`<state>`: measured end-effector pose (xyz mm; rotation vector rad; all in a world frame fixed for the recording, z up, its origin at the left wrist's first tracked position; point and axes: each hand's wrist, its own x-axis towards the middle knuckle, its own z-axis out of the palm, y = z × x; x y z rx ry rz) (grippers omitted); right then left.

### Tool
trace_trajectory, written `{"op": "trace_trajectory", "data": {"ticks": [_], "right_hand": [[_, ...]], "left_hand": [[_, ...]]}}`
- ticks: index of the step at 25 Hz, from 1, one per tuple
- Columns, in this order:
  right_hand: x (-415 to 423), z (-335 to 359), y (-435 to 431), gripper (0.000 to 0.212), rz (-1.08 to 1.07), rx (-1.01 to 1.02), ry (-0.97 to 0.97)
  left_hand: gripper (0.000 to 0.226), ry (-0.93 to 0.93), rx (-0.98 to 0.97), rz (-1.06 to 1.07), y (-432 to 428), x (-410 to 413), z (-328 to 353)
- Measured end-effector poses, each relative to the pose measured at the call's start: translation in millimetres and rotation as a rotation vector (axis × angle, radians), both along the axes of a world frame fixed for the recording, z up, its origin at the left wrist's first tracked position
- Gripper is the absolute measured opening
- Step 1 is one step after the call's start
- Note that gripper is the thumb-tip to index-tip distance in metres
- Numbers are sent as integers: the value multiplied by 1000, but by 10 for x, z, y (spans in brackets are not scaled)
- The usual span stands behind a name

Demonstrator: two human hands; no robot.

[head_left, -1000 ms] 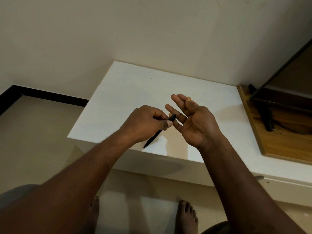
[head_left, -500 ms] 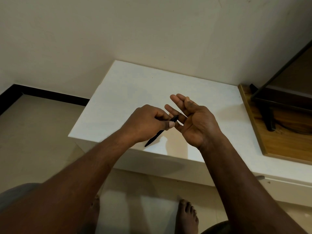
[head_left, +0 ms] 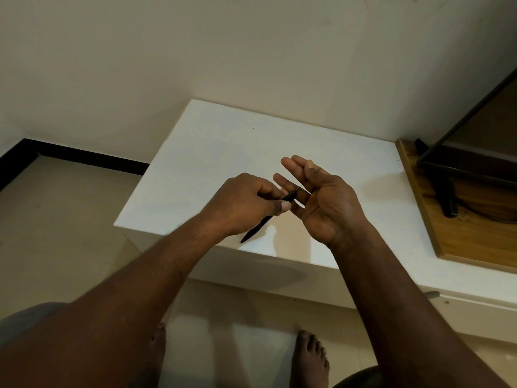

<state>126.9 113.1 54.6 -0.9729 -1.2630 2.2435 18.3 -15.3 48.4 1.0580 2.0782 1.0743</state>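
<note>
Fingers [head_left: 268,191] of left hand [head_left: 246,204] pinch slim black pen [head_left: 256,229]; right hand [head_left: 316,197] fingers straight, apart

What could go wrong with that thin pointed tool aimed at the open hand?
The left hand pinches a black pen-like tool whose fine tip points at the fingers of the open right hand; a slip could prick the skin. Both hands work in the air above the white table, unsupported, so a tremor might push the tip off target.
</note>
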Motion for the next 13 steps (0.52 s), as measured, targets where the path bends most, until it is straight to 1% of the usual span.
{"op": "trace_trajectory", "data": {"ticks": [4,10,13], "right_hand": [[7,3,-4,30,6,49,-1],[-4,8,-60,28,39,261,-38],[-20,33,-97,27,62,379,-50]], "left_hand": [[19,4,5,5,7,-6,-21],[16,-9,20,19,35,-39,-81],[14,-48,49,33,39,-56,-105]]}}
